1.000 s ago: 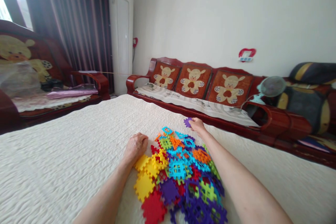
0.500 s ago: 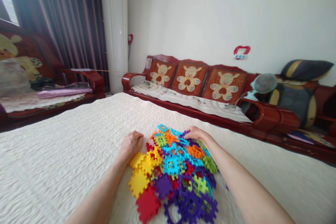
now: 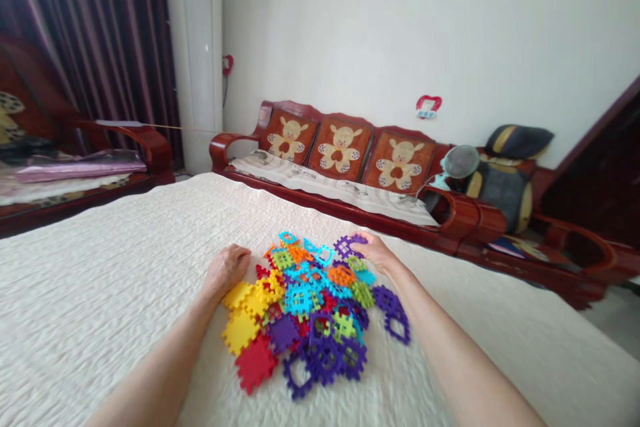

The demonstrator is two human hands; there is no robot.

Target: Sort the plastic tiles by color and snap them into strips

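My right hand (image 3: 376,253) grips a purple interlocking plastic tile (image 3: 345,247) by its right side, at the far edge of a pile of such toothed tiles. At the pile's left, my left hand (image 3: 229,269) rests on the quilted cover with its fingers curled in; no tile shows in it. Near that hand lie yellow tiles (image 3: 241,329), with a red tile (image 3: 255,363) closer to me. Light blue tiles (image 3: 299,298), an orange tile (image 3: 341,275) and green tiles (image 3: 363,294) overlap in the middle. Purple frame tiles (image 3: 327,357) lie in front. Another purple tile (image 3: 397,327) sits beside my right forearm.
The white quilted cover (image 3: 125,267) spreads under everything. Beyond it stands a wooden sofa (image 3: 235,147) with bear-patterned cushions (image 3: 341,149). A small fan (image 3: 460,162) is at the sofa's right end. To the left is a wooden armchair (image 3: 155,147).
My right hand has drawn a purple tile clear of the pile's far edge. Purple tiles now show apart at the pile's right. The view has turned slightly right; my left hand stays beside the pile.
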